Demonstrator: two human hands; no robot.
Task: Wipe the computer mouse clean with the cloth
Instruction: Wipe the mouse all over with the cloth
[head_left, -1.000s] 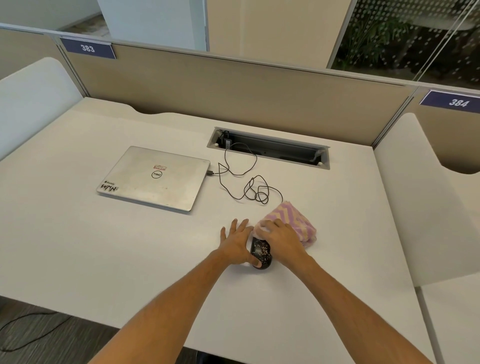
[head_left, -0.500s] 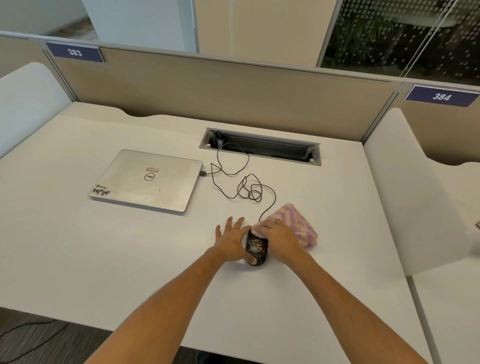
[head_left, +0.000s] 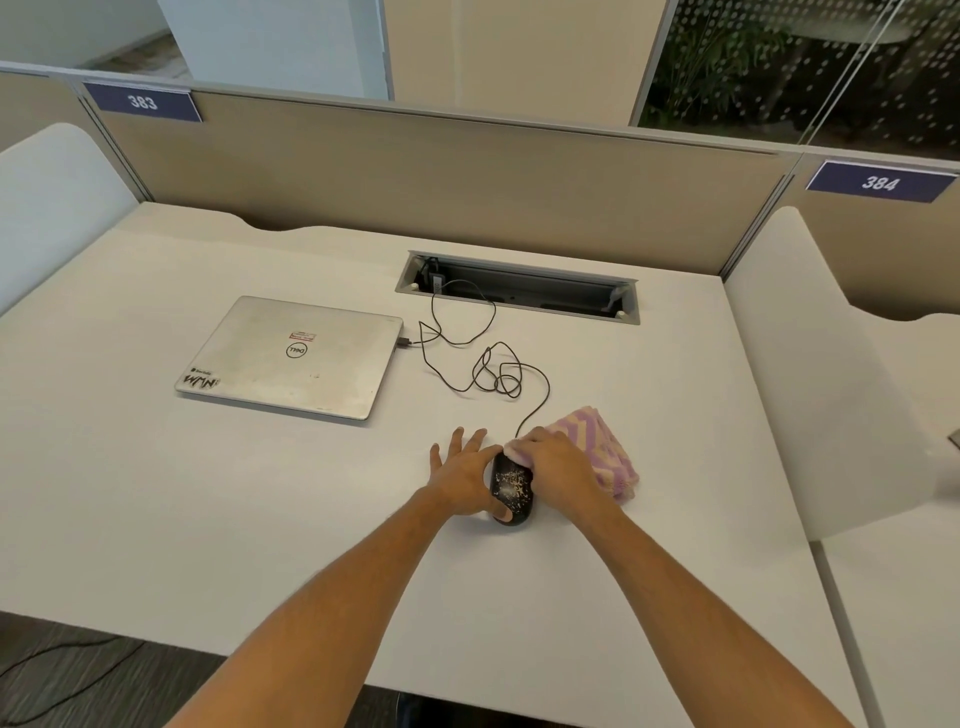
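Likely light and prone to sliding, the mouse (head_left: 511, 487) is steadied by the flat, spread left hand (head_left: 465, 475) touching its left side, while the right hand (head_left: 558, 470) clutches the soft cloth (head_left: 605, 449) against its right.

Glossy mouse (head_left: 511, 486), terry cloth (head_left: 597, 441)

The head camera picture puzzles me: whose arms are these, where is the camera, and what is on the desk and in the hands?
No machine here: a person wears a wide-angle camera on the head, looking forward and down, so their own two arms reach in from the bottom. The left hand lies flat on the white desk with its thumb against a black speckled mouse, steadying it. The right hand holds a pink and purple striped cloth against the mouse's far end. The mouse's cable loops toward a closed silver laptop; another cable comes from a slot in the desk.
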